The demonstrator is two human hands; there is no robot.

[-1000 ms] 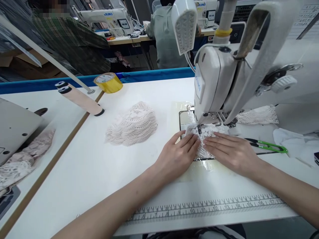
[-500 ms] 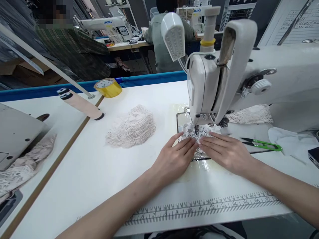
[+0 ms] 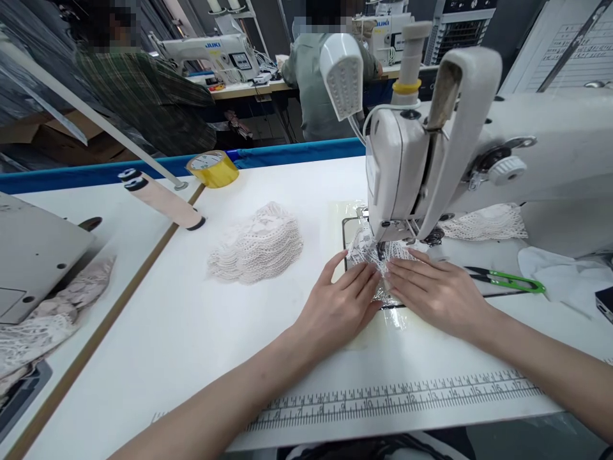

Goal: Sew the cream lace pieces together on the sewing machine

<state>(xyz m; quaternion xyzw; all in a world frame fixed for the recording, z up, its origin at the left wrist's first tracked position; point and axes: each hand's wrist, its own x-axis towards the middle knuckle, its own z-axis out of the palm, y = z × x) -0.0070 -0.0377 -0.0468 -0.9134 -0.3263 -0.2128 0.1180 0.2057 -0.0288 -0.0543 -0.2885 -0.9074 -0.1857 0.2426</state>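
A piece of white lace point(image 3: 364, 248) lies under the presser foot point(image 3: 381, 249) of a white sewing machine point(image 3: 397, 166). On its near left edge rests my left hand point(image 3: 338, 303), with the outer finger spread away and the fingertips pressing down. My right hand point(image 3: 438, 294) lies flat on the lace from the right, its fingers stretched towards the needle area. The fingertips of both hands almost meet just in front of the foot. Part of the lace is hidden beneath my fingers and the machine head.
To the left sits a stack of lace pieces point(image 3: 258, 246). Green thread snips point(image 3: 512, 281) lie right of my right hand, near more lace point(image 3: 488, 222). A thread cone point(image 3: 163, 201) and yellow tape roll point(image 3: 214, 170) are farther left. Two people work beyond the blue edge point(image 3: 297, 152).
The view has shifted slightly, so everything sits a little to the right. Both hands keep nearly the same place on the lace, which looks slightly more bunched at the foot.
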